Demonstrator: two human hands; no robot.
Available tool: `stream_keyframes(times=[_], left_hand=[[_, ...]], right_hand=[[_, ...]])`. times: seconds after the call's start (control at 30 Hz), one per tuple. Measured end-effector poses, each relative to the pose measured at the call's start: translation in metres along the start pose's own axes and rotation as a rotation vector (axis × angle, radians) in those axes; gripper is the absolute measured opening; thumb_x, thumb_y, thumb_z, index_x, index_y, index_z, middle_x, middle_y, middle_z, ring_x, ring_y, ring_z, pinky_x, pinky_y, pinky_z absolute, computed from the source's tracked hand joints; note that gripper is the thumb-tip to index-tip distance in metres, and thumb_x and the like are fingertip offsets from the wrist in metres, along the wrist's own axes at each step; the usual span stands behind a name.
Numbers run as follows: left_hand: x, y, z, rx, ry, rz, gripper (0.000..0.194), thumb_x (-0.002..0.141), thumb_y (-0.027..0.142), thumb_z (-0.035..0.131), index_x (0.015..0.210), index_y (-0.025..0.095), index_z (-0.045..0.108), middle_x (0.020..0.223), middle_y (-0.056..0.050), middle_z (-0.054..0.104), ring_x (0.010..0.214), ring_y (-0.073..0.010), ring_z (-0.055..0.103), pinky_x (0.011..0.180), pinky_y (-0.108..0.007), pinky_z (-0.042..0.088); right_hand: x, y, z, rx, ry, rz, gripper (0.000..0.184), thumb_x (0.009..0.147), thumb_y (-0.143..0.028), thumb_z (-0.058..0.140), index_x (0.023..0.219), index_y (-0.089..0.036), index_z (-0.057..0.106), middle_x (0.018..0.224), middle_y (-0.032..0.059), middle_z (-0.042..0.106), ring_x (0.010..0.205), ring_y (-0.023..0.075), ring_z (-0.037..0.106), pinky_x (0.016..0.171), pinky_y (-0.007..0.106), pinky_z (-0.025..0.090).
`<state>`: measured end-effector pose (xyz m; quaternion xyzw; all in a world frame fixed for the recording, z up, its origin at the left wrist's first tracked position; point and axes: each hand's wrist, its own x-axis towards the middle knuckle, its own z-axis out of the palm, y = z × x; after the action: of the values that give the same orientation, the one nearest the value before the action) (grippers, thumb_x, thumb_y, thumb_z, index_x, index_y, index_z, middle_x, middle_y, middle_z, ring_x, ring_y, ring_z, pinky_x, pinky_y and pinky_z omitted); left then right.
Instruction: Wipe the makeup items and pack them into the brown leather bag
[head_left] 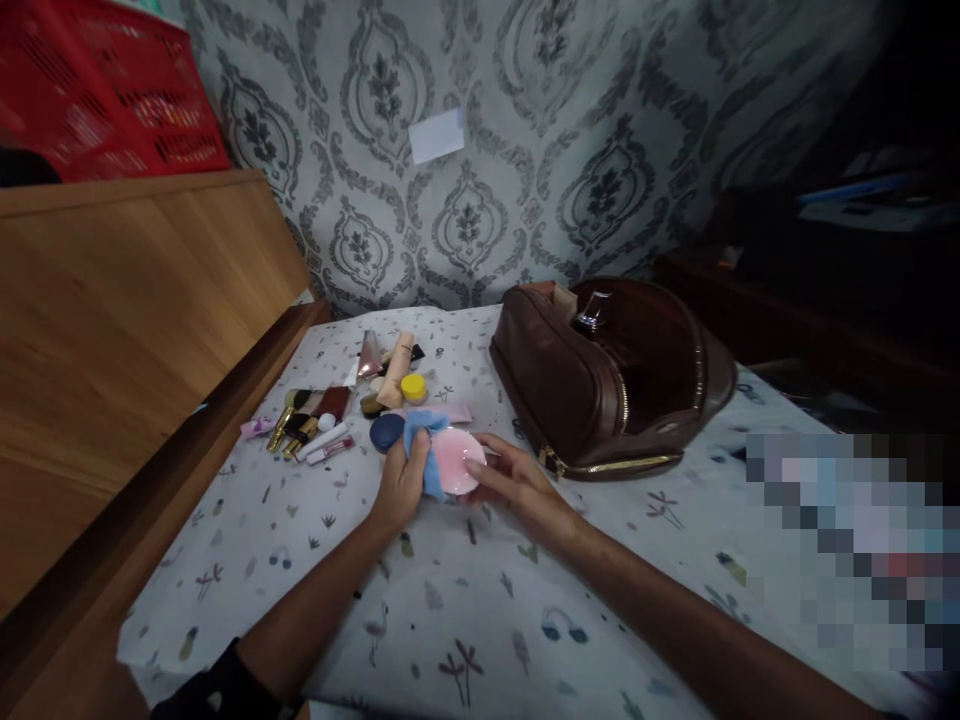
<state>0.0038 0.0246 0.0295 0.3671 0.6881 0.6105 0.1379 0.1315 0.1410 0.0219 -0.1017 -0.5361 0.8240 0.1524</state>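
My right hand [521, 485] grips the right edge of a round, shiny pink compact [454, 457], fingers behind it and thumb on its face. My left hand [401, 485] is closed on a blue cloth [433, 483], which is pressed against the compact's left side. Both hands are over the patterned white sheet [450, 570]. Just behind them lie a dark blue round case [387, 432] and a pale pink tube [454, 411], partly covered by the cloth. Farther back are a yellow-lidded jar [413, 387] and a beige tube [397, 368].
To the right, a brown leather bag [559, 385] stands unzipped, with a clear-topped bottle [594, 310] inside. Makeup brushes [283, 425] and lip gloss tubes [330, 448] lie left. A wooden panel [150, 300] borders the left side, with a red basket [150, 90] above.
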Motion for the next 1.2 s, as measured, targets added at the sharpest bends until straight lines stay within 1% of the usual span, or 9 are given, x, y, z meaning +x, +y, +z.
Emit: stream_keyframes(times=[0.13, 0.23, 0.4, 0.47, 0.6, 0.8, 1.0, 1.1, 1.2], left_hand=[[0.0019, -0.0004, -0.0018, -0.106, -0.178, 0.088, 0.067, 0.080, 0.073, 0.055, 0.116, 0.017, 0.065, 0.124, -0.011, 0.066, 0.114, -0.0275, 0.060, 0.102, -0.036, 0.045], [0.0038, -0.0003, -0.0028, -0.119, -0.251, 0.106, 0.068, 0.075, 0.071, 0.064, 0.117, 0.017, 0.065, 0.122, -0.011, 0.067, 0.110, -0.0270, 0.061, 0.098, -0.035, 0.046], [0.0032, -0.0020, -0.0023, -0.102, -0.118, -0.019, 0.054, 0.085, 0.068, 0.053, 0.093, 0.017, 0.069, 0.087, -0.004, 0.069, 0.081, -0.0185, 0.061, 0.078, -0.028, 0.049], [0.0029, -0.0008, -0.0022, -0.099, -0.057, -0.044, 0.052, 0.086, 0.068, 0.052, 0.086, 0.018, 0.068, 0.078, -0.002, 0.066, 0.075, -0.0164, 0.058, 0.074, -0.026, 0.048], [0.0040, 0.0035, -0.0020, -0.136, -0.021, -0.056, 0.050, 0.085, 0.067, 0.054, 0.079, 0.019, 0.066, 0.072, 0.000, 0.063, 0.070, -0.0148, 0.055, 0.069, -0.025, 0.047], [0.0054, -0.0004, -0.0005, -0.210, -0.013, -0.055, 0.046, 0.088, 0.062, 0.054, 0.080, 0.019, 0.064, 0.072, 0.001, 0.062, 0.068, -0.0138, 0.055, 0.072, -0.024, 0.047], [0.0060, -0.0050, -0.0017, -0.131, 0.032, 0.008, 0.031, 0.089, 0.051, 0.060, 0.096, 0.021, 0.061, 0.088, 0.000, 0.063, 0.087, -0.0165, 0.059, 0.084, -0.026, 0.044], [0.0056, -0.0016, -0.0014, -0.078, -0.001, 0.042, 0.033, 0.094, 0.051, 0.052, 0.103, 0.021, 0.061, 0.098, -0.002, 0.064, 0.095, -0.0181, 0.059, 0.091, -0.028, 0.042], [0.0046, 0.0029, 0.0002, -0.040, -0.063, 0.067, 0.040, 0.095, 0.056, 0.046, 0.099, 0.020, 0.063, 0.097, -0.004, 0.065, 0.096, -0.0197, 0.058, 0.092, -0.030, 0.043]], right_hand=[[-0.0004, -0.0015, -0.0007, 0.151, -0.016, 0.068, 0.045, 0.075, -0.047, 0.078, 0.104, -0.015, 0.064, 0.074, 0.0030, 0.069, 0.058, 0.0132, 0.066, 0.055, 0.023, 0.050], [-0.0006, -0.0017, -0.0010, 0.206, -0.032, 0.102, 0.043, 0.073, -0.047, 0.080, 0.095, -0.014, 0.066, 0.070, 0.0034, 0.069, 0.057, 0.0129, 0.067, 0.051, 0.020, 0.049], [-0.0002, 0.0031, 0.0013, 0.225, -0.069, 0.171, 0.043, 0.071, -0.047, 0.082, 0.088, -0.012, 0.065, 0.069, 0.0032, 0.069, 0.056, 0.0120, 0.067, 0.051, 0.019, 0.050], [-0.0005, 0.0052, 0.0029, 0.213, -0.076, 0.175, 0.047, 0.066, -0.042, 0.087, 0.096, -0.013, 0.064, 0.072, 0.0020, 0.069, 0.057, 0.0114, 0.067, 0.053, 0.019, 0.051], [-0.0014, 0.0073, 0.0048, 0.206, -0.041, 0.157, 0.074, 0.057, -0.030, 0.093, 0.119, -0.022, 0.052, 0.081, -0.0014, 0.072, 0.056, 0.0105, 0.067, 0.052, 0.019, 0.049], [-0.0028, 0.0029, 0.0063, 0.319, -0.024, 0.176, 0.047, 0.065, -0.032, 0.089, 0.098, -0.019, 0.058, 0.073, -0.0037, 0.069, 0.052, 0.0068, 0.062, 0.052, 0.018, 0.049], [-0.0035, -0.0001, 0.0030, 0.418, -0.049, 0.178, 0.031, 0.075, -0.040, 0.080, 0.092, -0.017, 0.068, 0.084, 0.0016, 0.073, 0.070, 0.0139, 0.069, 0.062, 0.023, 0.056], [-0.0021, 0.0013, 0.0016, 0.464, -0.022, 0.185, 0.029, 0.078, -0.036, 0.078, 0.101, -0.021, 0.068, 0.092, -0.0002, 0.073, 0.076, 0.0151, 0.070, 0.061, 0.025, 0.057], [0.0000, 0.0044, 0.0008, 0.477, 0.063, 0.170, 0.026, 0.082, -0.033, 0.074, 0.104, -0.023, 0.067, 0.091, -0.0013, 0.072, 0.074, 0.0134, 0.067, 0.061, 0.025, 0.058]])
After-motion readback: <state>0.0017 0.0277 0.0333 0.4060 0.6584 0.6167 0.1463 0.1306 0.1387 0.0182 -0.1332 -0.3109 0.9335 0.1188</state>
